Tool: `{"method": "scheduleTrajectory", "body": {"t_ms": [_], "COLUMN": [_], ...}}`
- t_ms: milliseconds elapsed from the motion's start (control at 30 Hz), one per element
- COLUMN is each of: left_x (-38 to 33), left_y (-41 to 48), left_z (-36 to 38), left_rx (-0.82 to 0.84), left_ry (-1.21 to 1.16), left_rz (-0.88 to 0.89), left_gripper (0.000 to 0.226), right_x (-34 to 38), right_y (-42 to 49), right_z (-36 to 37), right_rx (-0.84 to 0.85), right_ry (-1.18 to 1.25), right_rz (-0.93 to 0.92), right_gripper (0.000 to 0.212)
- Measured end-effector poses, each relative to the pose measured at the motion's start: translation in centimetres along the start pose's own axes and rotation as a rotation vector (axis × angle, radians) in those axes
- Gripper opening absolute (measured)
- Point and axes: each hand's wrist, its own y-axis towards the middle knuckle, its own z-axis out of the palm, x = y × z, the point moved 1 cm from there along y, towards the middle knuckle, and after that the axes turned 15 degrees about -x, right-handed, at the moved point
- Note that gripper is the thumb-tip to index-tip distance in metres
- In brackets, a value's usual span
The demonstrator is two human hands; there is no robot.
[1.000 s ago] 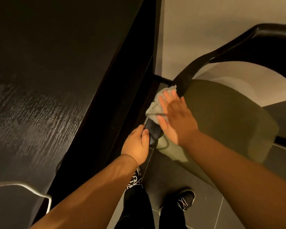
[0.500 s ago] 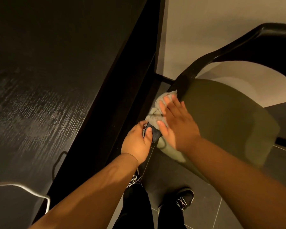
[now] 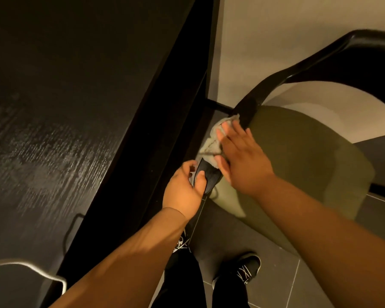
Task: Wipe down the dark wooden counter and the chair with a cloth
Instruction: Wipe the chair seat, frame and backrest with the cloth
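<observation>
A chair with an olive green seat (image 3: 298, 156) and a curved black armrest (image 3: 287, 70) stands to the right of the dark wooden counter (image 3: 65, 107). My left hand (image 3: 185, 187) grips the front tip of the black armrest (image 3: 208, 174), thumb on top. My right hand (image 3: 240, 156) lies flat with straight fingers on a pale grey cloth (image 3: 211, 143), pressing it onto the armrest just behind the tip. Most of the cloth is hidden under that hand.
A thin white cable (image 3: 31, 268) runs over the counter's near corner. A metal drawer handle (image 3: 70, 230) sits on the counter's dark side. Below are grey floor tiles (image 3: 231, 230) and my black shoes (image 3: 245, 270). A pale wall (image 3: 276, 30) stands behind the chair.
My right hand has slid the cloth slightly back and forth along the armrest. My left hand keeps its grip on the armrest tip.
</observation>
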Motion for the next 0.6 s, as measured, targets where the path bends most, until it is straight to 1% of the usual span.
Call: {"method": "scheduleTrajectory", "body": {"t_ms": [100, 167, 233, 333, 400, 467, 533, 600], "left_x": [-1.4, -2.6, -4.0, -5.4, -5.7, -5.9, -6.0, -6.1], "left_y": [1.2, 2.1, 2.8, 2.8, 2.6, 2.5, 2.6, 2.6], "left_z": [-0.2, 0.1, 1.0, 2.3, 2.5, 2.5, 2.5, 2.7], "left_rx": [-0.014, -0.045, -0.056, -0.049, -0.073, -0.090, -0.104, -0.113], "left_ry": [0.041, 0.017, 0.031, 0.134, 0.224, 0.259, 0.281, 0.324], "left_rz": [0.016, -0.009, -0.007, 0.021, 0.038, 0.039, 0.050, 0.086], "left_gripper": [0.039, 0.033, 0.033, 0.035, 0.032, 0.030, 0.031, 0.037], "right_x": [-2.7, -4.8, -5.9, -4.3, -2.3, -1.2, -2.2, -4.2], "right_y": [2.1, 4.3, 5.8, 5.0, 2.9, 0.9, 1.2, 3.6], "right_z": [-0.5, -0.9, -1.2, -0.8, -0.4, 0.0, -0.5, -1.0], "right_rx": [0.018, 0.001, 0.000, -0.020, -0.050, -0.055, -0.004, 0.014], "right_ry": [-0.031, -0.053, -0.068, -0.040, 0.009, 0.017, -0.011, -0.046], "right_rz": [-0.065, 0.008, 0.120, 0.212, 0.183, 0.100, 0.008, 0.027], "right_gripper": [0.067, 0.069, 0.069, 0.068, 0.069, 0.067, 0.068, 0.068]}}
